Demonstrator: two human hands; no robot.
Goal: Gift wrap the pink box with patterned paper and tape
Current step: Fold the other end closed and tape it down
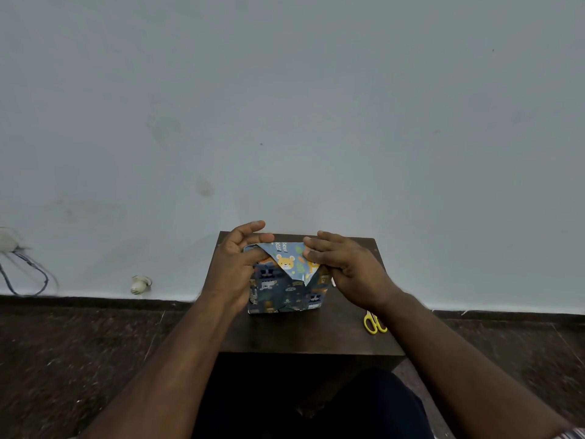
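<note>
Your patterned paper (286, 280) looks glossy and smooth. The worktop (304, 331) is dark matt wood. Your scissors (373, 323) have shiny yellow plastic handles.

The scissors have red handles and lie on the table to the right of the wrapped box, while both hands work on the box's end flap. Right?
Not quite. The head view shows the scissors have yellow handles, not red. The rest holds: they lie on the table right of the wrapped box, with the left hand and right hand on its flap.
</note>
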